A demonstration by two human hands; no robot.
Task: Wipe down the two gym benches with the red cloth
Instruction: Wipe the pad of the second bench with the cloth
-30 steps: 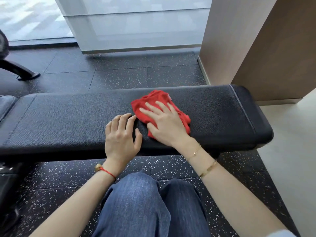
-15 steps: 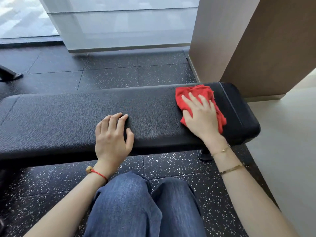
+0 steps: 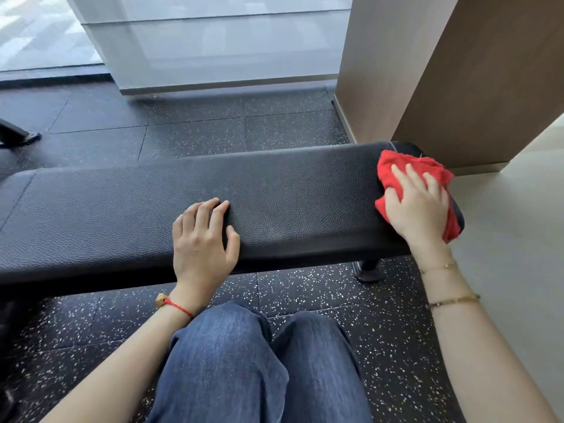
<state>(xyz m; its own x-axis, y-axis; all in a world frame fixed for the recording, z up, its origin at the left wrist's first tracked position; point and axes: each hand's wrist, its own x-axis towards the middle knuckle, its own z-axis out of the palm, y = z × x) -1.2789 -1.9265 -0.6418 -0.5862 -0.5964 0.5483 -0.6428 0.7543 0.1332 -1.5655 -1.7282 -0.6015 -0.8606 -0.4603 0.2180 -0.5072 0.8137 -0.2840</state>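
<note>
A black padded gym bench [image 3: 122,206] runs across the view in front of my knees. My right hand [image 3: 419,206] presses the crumpled red cloth [image 3: 393,166] flat against the bench's rounded right end, fingers spread over it. My left hand [image 3: 203,242] rests palm down on the near edge of the pad near its middle, fingers apart, holding nothing. A second pad section begins at the far left edge; a second bench is not clearly in view.
A brown wood-panelled wall [image 3: 476,80] stands just behind the bench's right end. A frosted glass partition [image 3: 213,44] rises beyond. The floor is black speckled rubber tile [image 3: 213,129]; a pale floor [image 3: 518,239] starts on the right. A black equipment foot [image 3: 18,135] sits at far left.
My right hand has slid the red cloth rightward along the pad, from its middle to the right end. My left hand has stayed planted on the near edge.
</note>
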